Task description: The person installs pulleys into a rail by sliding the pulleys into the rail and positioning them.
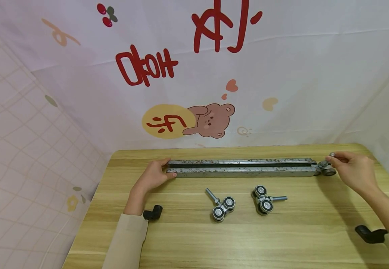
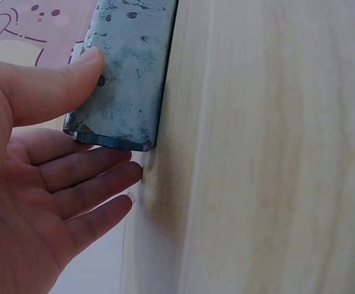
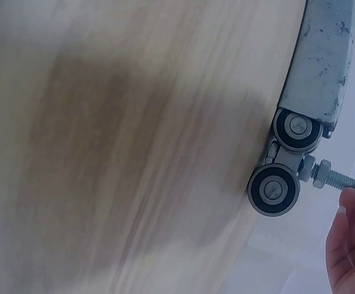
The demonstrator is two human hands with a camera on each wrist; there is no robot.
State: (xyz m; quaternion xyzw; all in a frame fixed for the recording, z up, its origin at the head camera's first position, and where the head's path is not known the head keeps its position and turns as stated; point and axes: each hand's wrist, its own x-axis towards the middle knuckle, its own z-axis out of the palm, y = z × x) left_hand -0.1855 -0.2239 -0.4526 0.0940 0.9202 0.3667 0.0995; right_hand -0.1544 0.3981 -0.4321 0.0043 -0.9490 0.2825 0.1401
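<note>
The left hand (image 1: 152, 175) grips the left end of a metal rail (image 1: 243, 172) lying on the desk (image 1: 187, 246). The right hand (image 1: 357, 172) pinches the bolt (image 3: 341, 180) of a roller (image 3: 289, 160) at the rail's right end, one wheel (image 3: 298, 125) at the opening, another outside. A second roller (image 1: 223, 208) and a third roller (image 1: 261, 200) lie nearer the person.

The rail (image 1: 245, 172) is grey, flecked brown; the roller (image 3: 289, 160) at its right end, silver and black; the table (image 1: 187, 243) beneath it, yellowish, grained. Behind it, the cloth (image 1: 302, 74) is white with red lettering (image 1: 217, 30).
</note>
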